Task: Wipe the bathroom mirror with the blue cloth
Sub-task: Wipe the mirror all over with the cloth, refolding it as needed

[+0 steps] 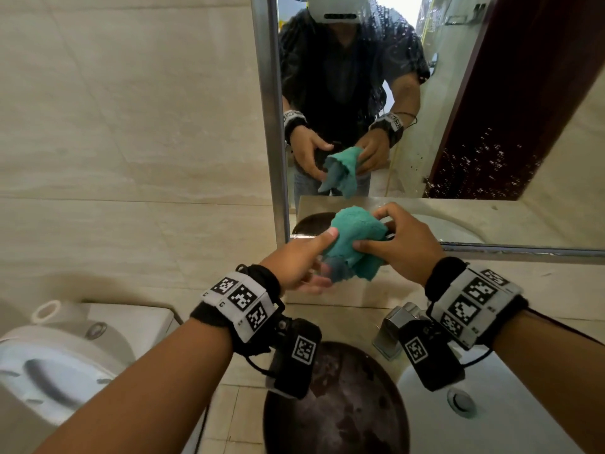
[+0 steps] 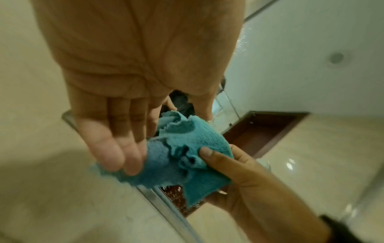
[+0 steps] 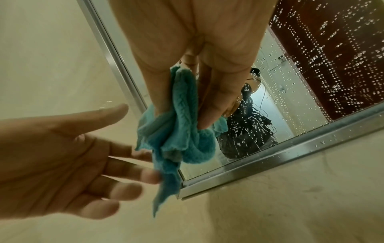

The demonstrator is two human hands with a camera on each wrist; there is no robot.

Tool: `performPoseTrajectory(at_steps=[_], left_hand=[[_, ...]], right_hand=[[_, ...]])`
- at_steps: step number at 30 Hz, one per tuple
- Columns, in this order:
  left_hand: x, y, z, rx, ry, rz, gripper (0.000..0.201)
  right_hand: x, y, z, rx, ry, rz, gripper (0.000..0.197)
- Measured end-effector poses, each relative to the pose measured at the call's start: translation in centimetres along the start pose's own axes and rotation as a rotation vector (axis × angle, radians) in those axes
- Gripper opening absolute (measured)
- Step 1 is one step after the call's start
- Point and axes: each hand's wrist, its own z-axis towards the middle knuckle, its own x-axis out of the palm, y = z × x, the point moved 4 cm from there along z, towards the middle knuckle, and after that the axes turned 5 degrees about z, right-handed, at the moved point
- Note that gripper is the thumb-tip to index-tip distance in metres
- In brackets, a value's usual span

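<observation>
The blue cloth (image 1: 355, 240) is bunched up in front of the mirror's lower left corner. My right hand (image 1: 406, 244) pinches it between thumb and fingers, and a loose end hangs down (image 3: 166, 177). My left hand (image 1: 311, 263) is beside and under the cloth, fingers straight and fingertips (image 2: 129, 157) touching the fabric. The mirror (image 1: 458, 93) has a metal frame (image 1: 271, 126) and is speckled with water drops (image 3: 332, 74). It reflects me and both hands. The right wrist view shows the right hand (image 3: 207, 98) gripping the cloth (image 3: 180, 128) and the left hand (image 3: 83, 164) spread open.
A white sink (image 1: 507, 414) with a chrome tap (image 1: 391, 326) lies below my right wrist. A dark round basin (image 1: 337, 414) sits under my left wrist. A toilet (image 1: 49, 365) stands at lower left. Beige tiled wall (image 1: 131, 126) fills the left side.
</observation>
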Motion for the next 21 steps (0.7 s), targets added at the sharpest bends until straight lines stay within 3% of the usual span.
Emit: performPoseTrajectory(at_steps=[3, 5, 8, 10, 12, 14, 19, 21], left_hand=[[0.8, -0.6, 0.6, -0.002, 0.069, -0.285, 0.04], [0.6, -1.3, 1.5, 0.071, 0.018, -0.331, 0.035], [-0.3, -1.7, 2.5, 0.141, -0.132, -0.253, 0.031], [-0.4, -1.9, 3.1, 0.185, -0.147, -0.211, 0.027], [-0.4, -2.2, 3.4, 0.246, -0.17, -0.133, 0.024], [-0.6, -2.8, 3.6, 0.329, -0.227, 0.005, 0.02], [-1.4, -3.9, 4.0, 0.503, -0.286, 0.349, 0.034], [-2.6, -4.8, 3.8, 0.594, -0.416, 0.54, 0.045]], right_hand=[[1.1, 0.1, 0.2, 0.002, 0.13, 0.107, 0.021], [1.6, 0.5, 0.2, 0.002, 0.186, 0.145, 0.017], [1.5, 0.6, 1.1, -0.014, 0.111, 0.085, 0.025], [1.8, 0.2, 1.6, 0.068, 0.154, 0.268, 0.039], [2.3, 0.0, 1.7, 0.144, 0.207, 0.424, 0.045], [2.2, 0.0, 2.1, 0.101, 0.159, 0.402, 0.041], [0.1, 0.2, 3.4, -0.095, -0.006, 0.132, 0.03], [-1.4, 1.0, 3.9, -0.176, -0.12, -0.003, 0.03]])
